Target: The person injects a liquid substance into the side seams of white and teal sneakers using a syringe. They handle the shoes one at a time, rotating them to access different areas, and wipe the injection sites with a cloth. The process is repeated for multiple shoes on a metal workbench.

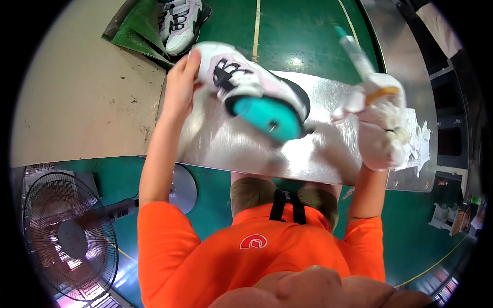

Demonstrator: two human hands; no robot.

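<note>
Over the shiny metal counter [231,146] a white and pink sneaker [246,77] with black markings is held tilted, its toe toward the far left corner and its opening turned toward the near edge. A teal shoe last [269,117] fills that opening and shows a small hole in its flat top. The toe end of the sneaker is clasped by the bare left hand [181,84], the thumb laid across the upper and the fingers wrapped beneath. Toward the right edge of the counter the gloved right hand [380,128] is closed around a white pen-shaped tool [359,56] with a teal tip, which points up and away from the sneaker; hand and shoe are kept apart. The white glove is frayed at the knuckles. Crumpled white scraps [418,136] are seen at the right edge, just beside the glove. Beyond the far left corner a second pair of sneakers [179,20] is set on a green sheet [136,31]. Below the near left corner a standing fan [67,236] is seen on the green floor [303,31].
</note>
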